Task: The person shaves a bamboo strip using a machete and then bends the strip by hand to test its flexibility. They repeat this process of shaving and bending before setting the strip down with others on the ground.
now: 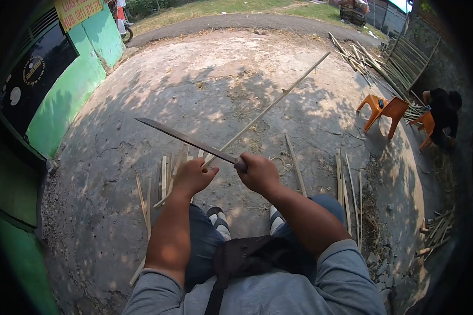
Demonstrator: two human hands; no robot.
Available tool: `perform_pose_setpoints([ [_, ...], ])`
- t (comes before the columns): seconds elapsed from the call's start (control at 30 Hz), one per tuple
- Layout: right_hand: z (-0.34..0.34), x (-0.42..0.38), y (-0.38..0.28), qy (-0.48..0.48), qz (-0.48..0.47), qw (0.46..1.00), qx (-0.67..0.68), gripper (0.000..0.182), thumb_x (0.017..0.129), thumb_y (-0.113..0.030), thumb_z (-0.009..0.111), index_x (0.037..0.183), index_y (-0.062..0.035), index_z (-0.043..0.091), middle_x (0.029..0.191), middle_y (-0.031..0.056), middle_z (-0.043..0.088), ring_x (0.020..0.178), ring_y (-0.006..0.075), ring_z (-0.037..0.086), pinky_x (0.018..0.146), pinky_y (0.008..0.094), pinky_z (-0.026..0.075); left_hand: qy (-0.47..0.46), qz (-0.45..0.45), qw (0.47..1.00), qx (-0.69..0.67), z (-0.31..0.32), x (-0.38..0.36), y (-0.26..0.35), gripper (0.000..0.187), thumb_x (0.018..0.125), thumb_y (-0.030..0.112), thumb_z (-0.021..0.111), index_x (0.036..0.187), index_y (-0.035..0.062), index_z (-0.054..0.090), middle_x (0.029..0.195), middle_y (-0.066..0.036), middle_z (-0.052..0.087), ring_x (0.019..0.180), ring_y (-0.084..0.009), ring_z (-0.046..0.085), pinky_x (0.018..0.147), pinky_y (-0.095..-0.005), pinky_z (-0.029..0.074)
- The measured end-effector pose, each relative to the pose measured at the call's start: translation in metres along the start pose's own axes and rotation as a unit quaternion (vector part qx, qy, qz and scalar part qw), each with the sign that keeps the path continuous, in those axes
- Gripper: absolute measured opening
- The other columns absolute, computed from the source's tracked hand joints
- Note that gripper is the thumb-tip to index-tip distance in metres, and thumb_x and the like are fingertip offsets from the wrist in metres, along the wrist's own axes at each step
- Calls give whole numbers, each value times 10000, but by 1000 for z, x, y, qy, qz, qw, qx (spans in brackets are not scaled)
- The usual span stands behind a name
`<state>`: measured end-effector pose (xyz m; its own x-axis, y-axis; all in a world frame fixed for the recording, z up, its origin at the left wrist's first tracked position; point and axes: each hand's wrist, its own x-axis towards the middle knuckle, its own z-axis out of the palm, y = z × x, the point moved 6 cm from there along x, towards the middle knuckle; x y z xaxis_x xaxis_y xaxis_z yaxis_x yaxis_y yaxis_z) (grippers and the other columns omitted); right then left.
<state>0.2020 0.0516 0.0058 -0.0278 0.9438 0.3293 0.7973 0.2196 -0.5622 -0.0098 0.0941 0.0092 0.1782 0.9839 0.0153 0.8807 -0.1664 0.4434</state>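
Along the lower length of the long pale strip (255, 119), the left hand (192, 176) was closed around it, the thumb extended toward the machete (189, 140). From this grip most of the strip slanted away, up and to the right, while a short near end showed beside the left wrist. Right of the strip's held portion, the right hand (258, 172) was clenched about the machete's handle. The blade crossed the strip just beyond the left hand, its tip lying left of the strip; whether the two touched could not be told. Beneath the strip spread the cracked concrete ground (115, 157), dappled with shade. Near the strip's lower end, to its left, lay a group of short strips (164, 173); to its right lay a single slat (296, 165) and, farther off, a second group of slats (339, 176). Well to the right of the strip stood an orange chair (386, 110), and beyond that a person in dark clothing (444, 118) was bent forward. Right of the strip's far end lay a bamboo pile (357, 59); well to the strip's left rose a green wall (63, 115)
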Motion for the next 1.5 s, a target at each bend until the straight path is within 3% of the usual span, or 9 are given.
perform_pose_setpoints([
  [0.13, -7, 12, 9, 27, -29, 999, -29, 222, 942, -338, 688, 891, -124, 666, 776, 147, 719, 742, 395, 717, 641, 517, 547, 10, 52, 998, -25, -4, -8, 5, 469, 840, 478, 802, 777, 28, 686, 726, -169, 703, 744, -384, 718, 680, -476, 553],
  [0.3, -17, 29, 36, 11, 16, 994, -104, 182, 912, -290, 702, 908, -123, 631, 767, 154, 694, 746, 393, 701, 656, 528, 544, 57, 102, 993, -17, -7, -2, 13, 489, 861, 513, 780, 783, 38, 697, 747, -179, 712, 750, -392, 718, 669, -491, 552],
  [0.5, -17, 20, 26, 34, -13, 994, -104, 189, 939, -350, 698, 881, -170, 689, 764, 114, 723, 722, 366, 718, 672, 513, 552, 81, 96, 992, 17, -7, -3, 19, 550, 903, 581, 713, 773, 47, 695, 755, -185, 712, 742, -399, 714, 663, -491, 556],
  [0.6, -21, 25, 33, 25, -31, 991, -124, 159, 935, -336, 695, 886, -185, 696, 771, 114, 728, 725, 364, 720, 679, 500, 555, 111, 118, 986, 33, -6, -3, 21, 521, 888, 523, 757, 768, 20, 690, 718, -190, 677, 693, -397, 690, 632, -477, 526],
  [0.77, -34, 31, 54, 56, 35, 992, -109, 138, 932, -312, 691, 894, -180, 701, 828, 94, 746, 776, 362, 726, 683, 506, 558, 109, 96, 989, 22, -11, -6, 21, 575, 950, 581, 661, 766, 37, 676, 695, -189, 679, 690, -411, 697, 620, -499, 537],
  [1.0, -34, 24, 29, 57, -64, 988, -127, 188, 935, -313, 697, 864, -140, 675, 768, 109, 717, 735, 359, 716, 657, 503, 552, 158, 114, 981, -11, -13, -7, 20, 539, 1009, 502, 616, 735, 38, 640, 656, -199, 632, 653, -433, 665, 586, -500, 503],
  [1.17, -44, 34, 55, 99, 15, 988, -119, 155, 944, -288, 680, 874, -151, 663, 769, 115, 714, 723, 363, 712, 642, 506, 545, 164, 95, 982, 9, -18, -8, 17, 525, 1012, 491, 617, 741, 42, 626, 666, -206, 631, 657, -437, 660, 590, -500, 499],
  [1.43, -24, 25, 31, 76, -107, 983, -125, 156, 934, -283, 678, 868, -144, 652, 733, 104, 697, 690, 367, 696, 658, 503, 546, 137, 128, 982, -29, -5, -3, 14, 557, 1026, 528, 579, 740, 53, 626, 661, -199, 640, 680, -430, 671, 593, -518, 507],
  [1.5, -34, 31, 42, 98, -68, 985, -126, 169, 933, -291, 683, 861, -141, 650, 736, 109, 696, 695, 369, 697, 653, 507, 544, 141, 130, 981, -23, -8, -4, 14, 561, 1029, 525, 576, 736, 50, 623, 659, -201, 635, 674, -434, 664, 593, -518, 500],
])
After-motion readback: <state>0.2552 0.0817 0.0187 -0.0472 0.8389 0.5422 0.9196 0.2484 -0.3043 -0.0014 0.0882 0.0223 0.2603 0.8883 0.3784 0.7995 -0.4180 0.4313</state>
